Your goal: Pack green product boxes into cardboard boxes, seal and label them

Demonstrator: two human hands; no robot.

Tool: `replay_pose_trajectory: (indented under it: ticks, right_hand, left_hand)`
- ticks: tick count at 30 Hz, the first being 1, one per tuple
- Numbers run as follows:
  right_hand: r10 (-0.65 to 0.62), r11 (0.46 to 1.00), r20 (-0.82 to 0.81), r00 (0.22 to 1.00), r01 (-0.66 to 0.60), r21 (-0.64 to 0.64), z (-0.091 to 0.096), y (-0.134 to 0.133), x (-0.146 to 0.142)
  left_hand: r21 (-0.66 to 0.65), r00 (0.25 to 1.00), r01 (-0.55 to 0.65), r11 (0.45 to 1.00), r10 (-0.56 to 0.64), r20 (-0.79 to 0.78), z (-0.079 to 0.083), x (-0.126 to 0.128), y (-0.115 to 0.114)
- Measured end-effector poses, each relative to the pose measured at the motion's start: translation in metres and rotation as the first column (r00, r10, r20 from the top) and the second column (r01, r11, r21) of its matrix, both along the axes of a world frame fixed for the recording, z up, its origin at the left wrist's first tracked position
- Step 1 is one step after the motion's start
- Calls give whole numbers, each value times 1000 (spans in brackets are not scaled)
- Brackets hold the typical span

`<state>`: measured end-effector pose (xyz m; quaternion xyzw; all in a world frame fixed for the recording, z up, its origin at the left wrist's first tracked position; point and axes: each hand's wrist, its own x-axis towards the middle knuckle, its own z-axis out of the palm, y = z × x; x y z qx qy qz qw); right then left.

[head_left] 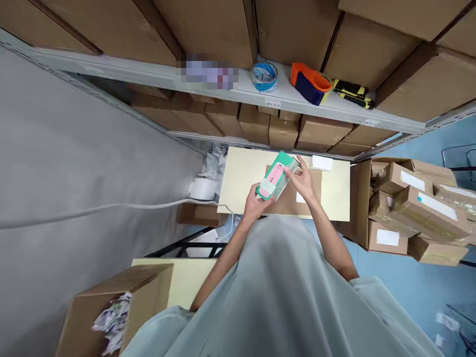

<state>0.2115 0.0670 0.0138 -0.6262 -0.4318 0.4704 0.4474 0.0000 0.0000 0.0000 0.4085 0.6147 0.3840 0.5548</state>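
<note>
A flat green package (284,158) with a pink, phone-shaped item on its front is held tilted above the table. My left hand (256,204) is closed around its lower left end. At the upper right, my right hand (303,182) grips the side edge, with a finger or thumb lying over the pink front. Under the package lies a flat piece of brown cardboard (288,201), partly hidden by it and by my hands. A white label or paper (300,197) shows beside my right wrist, and a small white box or stack (322,163) lies behind my right hand.
The cream table (336,198) stands below a metal shelf (238,79) of cartons. Tape (264,77), an orange-and-blue tape dispenser (310,82) and yellow-black cutters (353,93) lie on it. Right, a big carton (351,198) holds packed boxes; a white cable (111,210) crosses at left.
</note>
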Motion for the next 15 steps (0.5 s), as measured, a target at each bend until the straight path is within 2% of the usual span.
replay_pose_trajectory:
  ticks: [4, 10, 13, 15]
  right_hand:
    - [-7, 999, -51, 999, 10, 41, 1, 0, 4]
    - [141, 983, -123, 982, -125, 132, 11, -2, 21]
    - [203, 974, -151, 968, -184, 129, 14, -4, 24]
    - [211, 974, -151, 966, -195, 111, 13, -5, 23]
  left_hand:
    - [39, 994, 75, 996, -78, 79, 0, -1, -2]
    - [-91, 904, 235, 968, -183, 387, -6, -17, 2]
    - [-91, 880, 289, 953, -227, 416, -4, -15, 3]
    - [-82, 897, 283, 956, -233, 377, -2, -11, 2]
